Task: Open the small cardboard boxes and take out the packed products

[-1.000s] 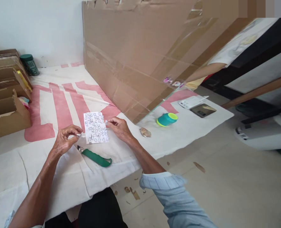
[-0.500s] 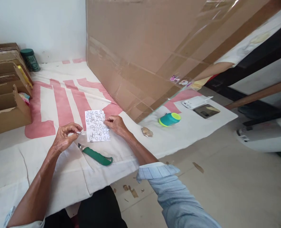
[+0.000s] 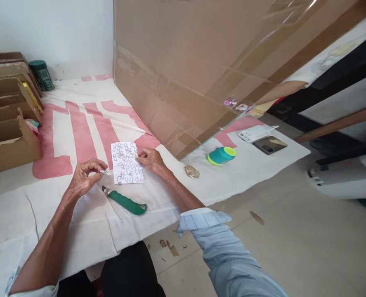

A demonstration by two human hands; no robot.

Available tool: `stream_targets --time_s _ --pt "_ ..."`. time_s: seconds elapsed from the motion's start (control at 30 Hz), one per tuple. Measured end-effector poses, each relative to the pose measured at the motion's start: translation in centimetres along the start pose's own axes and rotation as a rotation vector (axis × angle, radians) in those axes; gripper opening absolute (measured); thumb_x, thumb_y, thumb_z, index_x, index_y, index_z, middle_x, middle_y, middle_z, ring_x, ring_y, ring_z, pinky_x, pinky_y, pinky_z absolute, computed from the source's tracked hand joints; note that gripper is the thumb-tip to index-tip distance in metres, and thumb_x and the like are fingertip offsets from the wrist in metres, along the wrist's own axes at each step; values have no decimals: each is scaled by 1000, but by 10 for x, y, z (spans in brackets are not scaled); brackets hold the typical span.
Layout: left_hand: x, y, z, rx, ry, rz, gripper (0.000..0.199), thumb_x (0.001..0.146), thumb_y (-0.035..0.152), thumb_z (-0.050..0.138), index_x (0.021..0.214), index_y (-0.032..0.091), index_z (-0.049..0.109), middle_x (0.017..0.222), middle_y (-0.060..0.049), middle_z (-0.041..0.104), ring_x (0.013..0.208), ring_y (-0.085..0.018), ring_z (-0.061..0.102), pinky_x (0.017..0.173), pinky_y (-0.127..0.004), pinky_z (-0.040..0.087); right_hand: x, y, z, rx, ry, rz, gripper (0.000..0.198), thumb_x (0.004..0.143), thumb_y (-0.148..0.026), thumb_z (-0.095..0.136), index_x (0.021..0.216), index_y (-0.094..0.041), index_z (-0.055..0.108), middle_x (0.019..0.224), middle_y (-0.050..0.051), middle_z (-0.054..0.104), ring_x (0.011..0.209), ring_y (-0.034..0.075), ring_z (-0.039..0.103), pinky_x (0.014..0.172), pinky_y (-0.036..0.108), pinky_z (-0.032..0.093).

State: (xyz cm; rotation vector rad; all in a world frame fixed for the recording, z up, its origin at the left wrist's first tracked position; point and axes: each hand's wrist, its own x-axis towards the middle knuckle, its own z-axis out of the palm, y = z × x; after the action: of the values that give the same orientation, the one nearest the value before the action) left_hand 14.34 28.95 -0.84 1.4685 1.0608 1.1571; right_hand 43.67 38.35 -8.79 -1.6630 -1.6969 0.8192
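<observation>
A white sheet of paper [image 3: 127, 165] covered with small drawn box shapes lies on the cloth-covered table. My right hand [image 3: 152, 160] pinches or presses the sheet's right edge. To the sheet's left, my left hand [image 3: 88, 175] is closed in a pinch on a small white scrap of paper [image 3: 105, 172]. A green utility knife [image 3: 126, 202] rests on the cloth in front of the sheet, its blade end pointing left towards my left hand. Neither hand touches the knife.
A tall cardboard panel [image 3: 176, 74] stands behind the sheet. Cardboard holders [image 3: 12, 144] and a dark green jar [image 3: 41, 75] are at the left. A teal container [image 3: 221, 155], brown lump [image 3: 192, 171], white device [image 3: 253, 134] and phone [image 3: 270, 144] lie right. Another person's arm [image 3: 280, 91] shows behind the panel.
The view has shifted very slightly. Both hands keep nearly the same positions, and the sheet and knife stay in place.
</observation>
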Motion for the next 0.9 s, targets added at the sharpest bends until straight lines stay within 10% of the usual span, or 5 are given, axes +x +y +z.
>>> stream_targets --time_s 0.7,0.9 --pt "1 -4 -4 -30 -15 13 9 72 27 82 70 21 76 99 -9 78 94 -24 70 86 -38 50 -14 3 -2 290 50 -127 19 73 -40 66 71 -22 67 69 1 70 66 18 61 63 29 49" --pt "1 -11 -6 -91 -56 26 13 77 33 87 76 22 80 108 -10 77 101 -25 69 90 -38 51 -28 -10 -7 304 273 -203 21 77 -41 62 75 -21 67 75 2 70 69 18 59 69 32 50"
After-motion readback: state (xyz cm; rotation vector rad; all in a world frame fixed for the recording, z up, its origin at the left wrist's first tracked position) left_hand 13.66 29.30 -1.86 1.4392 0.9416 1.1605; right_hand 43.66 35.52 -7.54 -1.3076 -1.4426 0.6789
